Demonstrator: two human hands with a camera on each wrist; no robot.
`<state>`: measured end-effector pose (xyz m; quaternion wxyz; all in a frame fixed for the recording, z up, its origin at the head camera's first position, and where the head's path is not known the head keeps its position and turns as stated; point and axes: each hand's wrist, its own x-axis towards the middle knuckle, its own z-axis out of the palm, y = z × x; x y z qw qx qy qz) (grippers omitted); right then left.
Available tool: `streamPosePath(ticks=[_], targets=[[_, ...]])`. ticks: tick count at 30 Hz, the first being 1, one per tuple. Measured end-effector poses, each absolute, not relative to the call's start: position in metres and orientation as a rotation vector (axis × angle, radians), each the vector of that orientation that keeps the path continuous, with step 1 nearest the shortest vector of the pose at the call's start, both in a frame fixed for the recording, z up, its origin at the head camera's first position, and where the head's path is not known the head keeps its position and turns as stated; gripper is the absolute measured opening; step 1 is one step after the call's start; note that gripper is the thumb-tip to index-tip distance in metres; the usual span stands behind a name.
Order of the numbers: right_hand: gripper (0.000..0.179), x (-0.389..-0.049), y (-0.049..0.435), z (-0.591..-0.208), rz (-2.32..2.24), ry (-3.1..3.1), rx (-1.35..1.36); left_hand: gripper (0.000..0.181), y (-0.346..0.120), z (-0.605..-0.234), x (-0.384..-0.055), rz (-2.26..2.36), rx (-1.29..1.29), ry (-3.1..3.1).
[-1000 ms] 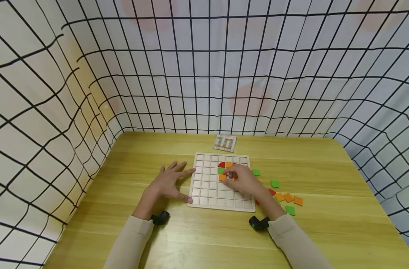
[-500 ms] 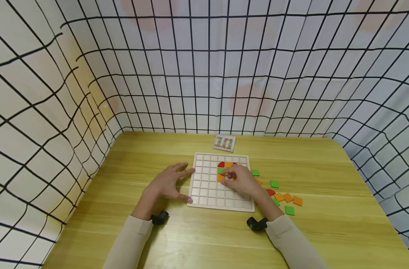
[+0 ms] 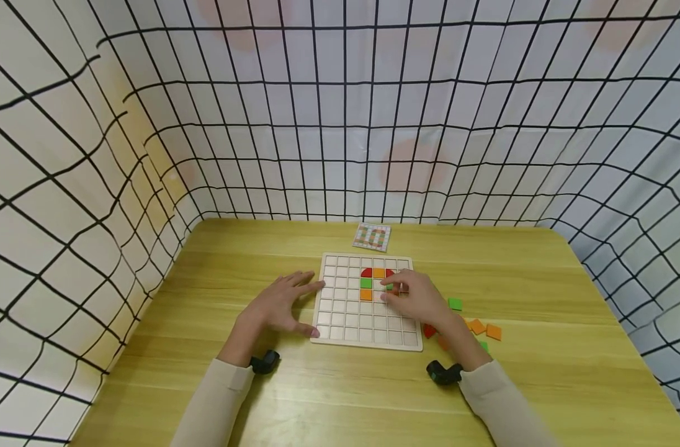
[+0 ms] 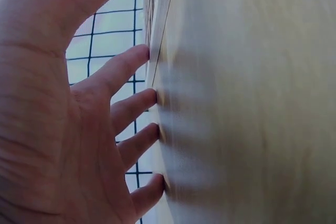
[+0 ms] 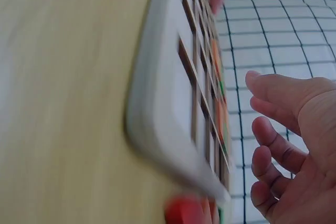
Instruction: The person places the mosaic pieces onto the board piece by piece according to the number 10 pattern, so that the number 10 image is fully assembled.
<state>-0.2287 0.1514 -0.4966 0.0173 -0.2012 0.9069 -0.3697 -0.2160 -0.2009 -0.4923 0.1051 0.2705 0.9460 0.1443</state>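
My left hand point(image 3: 278, 304) lies spread at the left side of the wooden grid board point(image 3: 340, 323). Its thumb and index finger touch the board's edge, and the other fingertips rest on the table in the left wrist view. Over the right half of the board hovers my right hand point(image 3: 418, 299), its fingers loosely bent with nothing between them in the right wrist view. Red quarter-round tiles point(image 3: 366, 273), orange square tiles point(image 3: 366, 295) and a green square tile point(image 3: 366, 283) sit in the grid. Another green tile point(image 3: 389, 287) shows beside the right fingers, which hide part of that column.
Loose orange tiles point(image 3: 493, 332), a green tile point(image 3: 455, 304) and a red tile point(image 3: 429, 331) lie right of the board, partly behind the right forearm. A small pattern card point(image 3: 371, 237) lies beyond the board. Black netting point(image 3: 345, 158) surrounds the table.
My right hand stays over the same tiles at first, then moves right, uncovering cells in the middle of the pattern. The left hand keeps its place at the board's edge.
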Motion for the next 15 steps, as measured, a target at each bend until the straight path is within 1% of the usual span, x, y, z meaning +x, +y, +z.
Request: streamPosePath(ticks=[7, 15], targets=[[0.028, -0.221, 0.196, -0.494, -1.158, 2.846, -0.507, 0.111, -0.201, -0.492, -0.216, 0.43, 0.781, 2.777], [0.042, -0.209, 0.249, -0.495, -1.047, 2.898, -0.416, 0.113, -0.201, -0.493, -0.216, 0.466, 0.779, 2.765]])
